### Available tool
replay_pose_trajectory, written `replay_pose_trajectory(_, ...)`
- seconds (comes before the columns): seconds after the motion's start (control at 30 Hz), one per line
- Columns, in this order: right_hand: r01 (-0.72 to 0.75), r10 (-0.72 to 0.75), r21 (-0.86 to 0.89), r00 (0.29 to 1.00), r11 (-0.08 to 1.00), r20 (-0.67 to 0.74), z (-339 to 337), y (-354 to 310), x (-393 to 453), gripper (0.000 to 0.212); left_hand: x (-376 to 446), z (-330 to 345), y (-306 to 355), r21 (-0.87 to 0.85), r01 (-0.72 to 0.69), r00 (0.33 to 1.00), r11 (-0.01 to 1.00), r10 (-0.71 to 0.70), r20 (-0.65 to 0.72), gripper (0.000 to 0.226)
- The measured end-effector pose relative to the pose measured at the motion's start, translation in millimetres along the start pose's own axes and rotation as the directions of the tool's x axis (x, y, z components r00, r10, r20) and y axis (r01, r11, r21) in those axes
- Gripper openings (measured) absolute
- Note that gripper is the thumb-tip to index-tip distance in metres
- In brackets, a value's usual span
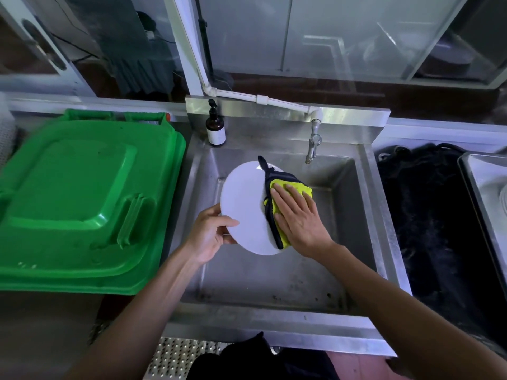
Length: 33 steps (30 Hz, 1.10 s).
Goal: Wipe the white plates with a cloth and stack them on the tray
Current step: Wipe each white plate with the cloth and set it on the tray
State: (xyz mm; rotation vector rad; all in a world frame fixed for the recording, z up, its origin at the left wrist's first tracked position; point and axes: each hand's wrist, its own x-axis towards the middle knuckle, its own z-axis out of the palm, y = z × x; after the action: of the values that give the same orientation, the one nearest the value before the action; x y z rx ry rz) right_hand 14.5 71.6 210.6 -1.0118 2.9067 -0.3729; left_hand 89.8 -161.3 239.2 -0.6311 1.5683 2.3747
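Observation:
A round white plate point(244, 204) hangs tilted over the steel sink point(274, 283). My left hand point(211, 234) grips its lower left rim, thumb on the face and fingers behind. A yellow cloth with dark edging point(277, 187) lies on the right part of the plate. My right hand point(296, 215) presses flat on the cloth with fingers straight and spread. The plate's right edge is hidden under cloth and hand.
A green bin lid point(82, 204) fills the left side. A brown pump bottle point(216, 127) stands at the sink's back left corner, a tap point(312, 144) at the back right. A dark black mass point(428, 215) lies right of the sink, and a steel tray's corner point(485, 182) shows at far right.

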Motion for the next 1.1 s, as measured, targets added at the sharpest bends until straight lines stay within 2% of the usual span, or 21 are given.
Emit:
replay_pose_trajectory(0.1, 0.114, -0.114, -0.004, 0.993, 0.993, -0.022, 0.9, -12.1, -3.0, 0.056, -1.2, -3.8, 8.8, 0.059, 0.026, 0.998, 0.998, -0.029, 0.049, 0.047)
replay_pose_trajectory(0.3, 0.313, -0.312, -0.002, 0.944, 0.95, -0.11, 1.7, -45.2, 2.4, 0.055, -3.5, -7.4, 12.1, 0.118, 0.064, 0.979, 0.991, -0.085, 0.184, 0.039)
replay_pose_trajectory(0.43, 0.371, -0.376, -0.062, 0.917, 0.927, -0.133, -4.6, -50.4, 11.6, 0.054, -2.5, -15.2, 14.5, 0.116, 0.079, 0.963, 0.99, -0.106, 0.247, 0.044)
replay_pose_trajectory(0.53, 0.364, -0.366, -0.038, 0.92, 0.931, -0.137, -9.6, -49.3, 21.9, 0.055, -2.7, -18.3, 19.0, 0.134, 0.073, 0.957, 0.988, -0.107, 0.268, 0.041)
replay_pose_trajectory(0.73, 0.205, -0.196, 0.042, 0.969, 0.978, -0.151, -14.0, -45.4, 46.2, 0.056, -2.9, -9.3, 19.5, 0.159, 0.048, 0.985, 0.986, -0.073, 0.154, 0.049)
replay_pose_trajectory(0.87, -0.03, 0.06, 0.195, 0.987, 0.98, -0.15, -2.8, -37.3, 55.2, 0.054, -1.3, 5.1, 9.9, 0.118, 0.012, 1.0, 0.993, -0.009, -0.029, 0.041)
replay_pose_trajectory(0.97, -0.238, 0.28, 0.319, 0.956, 0.917, -0.092, 11.0, -36.0, 57.0, 0.054, 0.7, 13.6, 1.7, 0.111, -0.034, 0.993, 0.993, 0.046, -0.112, 0.036)
replay_pose_trajectory(1.1, -0.358, 0.413, 0.4, 0.909, 0.843, -0.055, 24.4, -39.1, 48.7, 0.055, 3.1, 17.5, -3.7, 0.109, -0.056, 0.983, 0.992, 0.074, -0.166, 0.039)
